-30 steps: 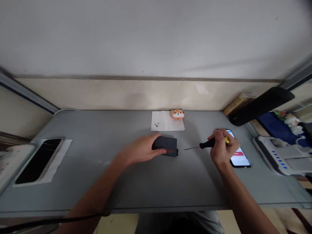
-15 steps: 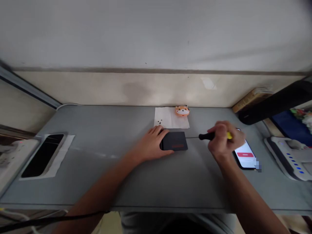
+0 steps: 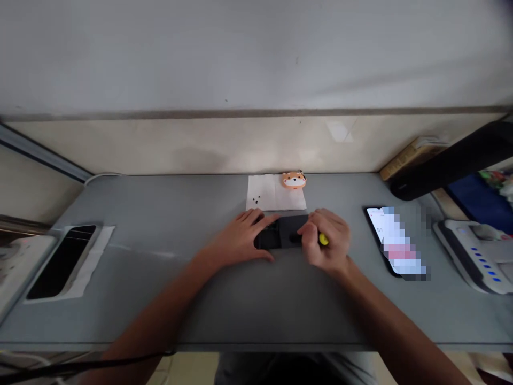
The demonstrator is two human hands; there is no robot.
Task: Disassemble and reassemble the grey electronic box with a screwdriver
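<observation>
A flat black case (image 3: 271, 239) lies on the grey desk in front of me. My left hand (image 3: 238, 238) holds its left end, thumb on the near edge and fingers on the far edge. The case's dark grey cover (image 3: 287, 223) is shifted to the right, showing a dark hollow on the left. My right hand (image 3: 327, 238) is wrapped round a screwdriver (image 3: 324, 239) over the right end of the cover. Its yellow handle end shows; the hand and cover hide much of the rest, so I cannot see the tip.
Behind the case, a white paper (image 3: 266, 193) bears several tiny dark pieces (image 3: 256, 200) and an orange animal-faced pouch (image 3: 294, 180). A lit phone (image 3: 395, 243) and a power strip (image 3: 473, 256) lie right. A dark phone (image 3: 62, 262) rests left. A black cylinder (image 3: 452, 160) stands back right.
My right hand has moved left with the screwdriver, from beside the case to over its right end. The cover has slid right, uncovering the hollow. My left hand stays on the case.
</observation>
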